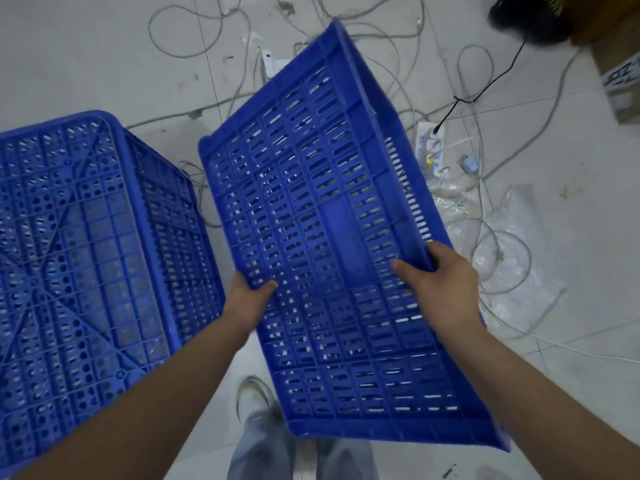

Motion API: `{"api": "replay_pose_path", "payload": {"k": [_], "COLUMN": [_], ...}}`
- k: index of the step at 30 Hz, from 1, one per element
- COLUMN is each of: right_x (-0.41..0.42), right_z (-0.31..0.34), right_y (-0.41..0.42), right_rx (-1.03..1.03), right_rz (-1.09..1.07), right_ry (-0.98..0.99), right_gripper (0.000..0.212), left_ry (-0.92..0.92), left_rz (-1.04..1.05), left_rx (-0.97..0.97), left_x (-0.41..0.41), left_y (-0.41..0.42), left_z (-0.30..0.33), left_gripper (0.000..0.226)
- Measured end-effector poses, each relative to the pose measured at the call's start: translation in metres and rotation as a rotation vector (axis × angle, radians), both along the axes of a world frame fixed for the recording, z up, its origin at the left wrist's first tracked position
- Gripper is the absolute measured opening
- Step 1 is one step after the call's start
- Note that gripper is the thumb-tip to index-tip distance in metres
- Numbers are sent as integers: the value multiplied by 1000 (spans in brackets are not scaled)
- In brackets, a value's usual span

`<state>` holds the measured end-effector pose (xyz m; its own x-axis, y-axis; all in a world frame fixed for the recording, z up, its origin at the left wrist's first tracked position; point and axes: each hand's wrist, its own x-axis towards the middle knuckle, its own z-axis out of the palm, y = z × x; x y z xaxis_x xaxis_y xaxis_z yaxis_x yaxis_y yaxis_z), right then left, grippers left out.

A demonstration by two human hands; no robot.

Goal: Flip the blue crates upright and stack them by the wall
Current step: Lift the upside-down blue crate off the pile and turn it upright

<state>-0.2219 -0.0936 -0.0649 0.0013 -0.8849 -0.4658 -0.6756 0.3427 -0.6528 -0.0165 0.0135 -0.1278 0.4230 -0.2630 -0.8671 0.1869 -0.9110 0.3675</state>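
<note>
A blue crate (325,244) was held tilted above the tiled floor (86,57), its slotted side wall turned toward the camera. The left hand (247,303) was closed on the crate's left edge, thumb laid over the slotted wall. The right hand (438,275) was clamped around the crate's right rim, fingers wrapped over the edge. To the left of the held crate, a second blue crate (79,258) was seen resting upside down on the floor, its perforated base facing up. Beyond and to the right of the held crate, grey cables (194,36), a white power strip (431,147) and a clear plastic bag (512,258) were scattered on the floor. Below the held crate, a shoe (251,396) was visible.
</note>
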Motion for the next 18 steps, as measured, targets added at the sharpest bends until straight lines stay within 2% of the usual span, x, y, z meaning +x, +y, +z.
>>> {"api": "replay_pose_path", "payload": {"k": [3,6,9,10,13,14,17,18], "right_x": [17,36,56,62,79,85,100,102], "right_z": [-3,-18,-33,-38,-52,-56,-63,-66], "right_y": [20,44,65,71,85,90,98,101], "right_rx": [-30,-30,-10,-2,28,-5,-194,-146], "right_rz": [65,96,82,86,165,208,385,444], "right_ry": [99,129,131,136,127,185,332,278], "right_gripper": [33,35,27,22,16,17,22,21], "left_ry": [-15,35,71,8,-209,-264,-360,-365], "left_rz": [-15,156,187,150,112,113,115,125], "left_rx": [-140,-340,-433,-421,-298,-244,-131,-119], "left_x": [-18,-36,-49,-51,-44,-38,-17,-7], "left_y": [-19,-41,-58,-62,-66,-65,-53,-47], "left_z": [18,46,56,56,33,26,9,2], "left_gripper": [74,64,40,30,40,39,30,25]}}
